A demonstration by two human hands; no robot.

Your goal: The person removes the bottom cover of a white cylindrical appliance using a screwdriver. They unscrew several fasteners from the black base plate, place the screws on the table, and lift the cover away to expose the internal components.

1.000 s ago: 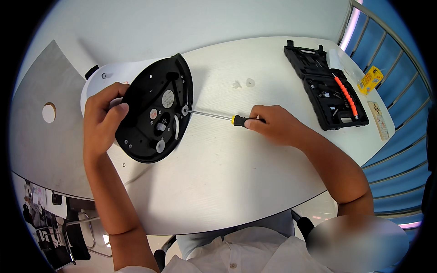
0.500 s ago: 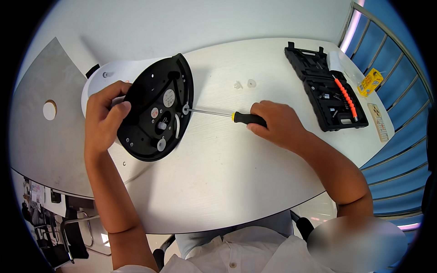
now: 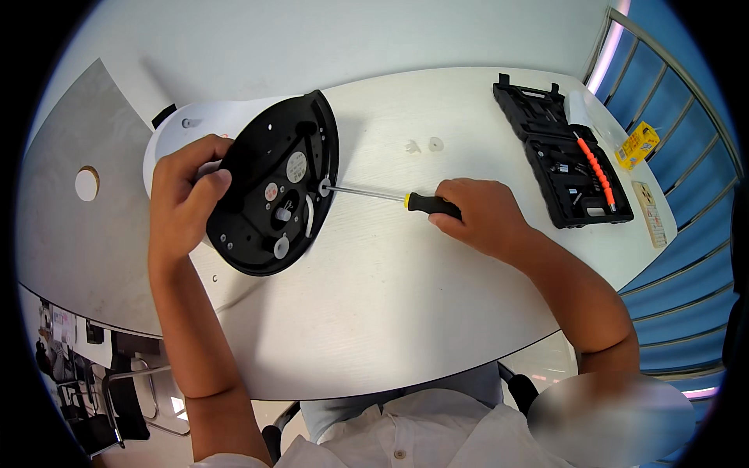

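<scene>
My left hand (image 3: 183, 199) is closed on the left edge of a black, rounded base plate (image 3: 253, 222), which stands tilted on its side with its underside toward me. That underside carries round labels, screws, a white curved strip and whitish round feet. A white rounded appliance body (image 3: 211, 115) shows behind it. In my right hand (image 3: 484, 210) is a screwdriver (image 3: 433, 206) with a black handle and yellow collar, fingers wrapped round the handle. Its shaft points left, the tip at a whitish round foot (image 3: 324, 187) near the plate's right edge.
Two small translucent plastic pieces (image 3: 435, 144) lie at mid-table. An open black tool case (image 3: 573, 191) sits at the right, an orange flexible shaft (image 3: 596, 171) across it. Past it are a yellow carton (image 3: 637, 146) and a beige strip (image 3: 649, 214). A metal railing (image 3: 690, 74) bounds the right.
The whole view has shifted slightly. Both hands keep their holds, and the screwdriver tip remains at the same round foot.
</scene>
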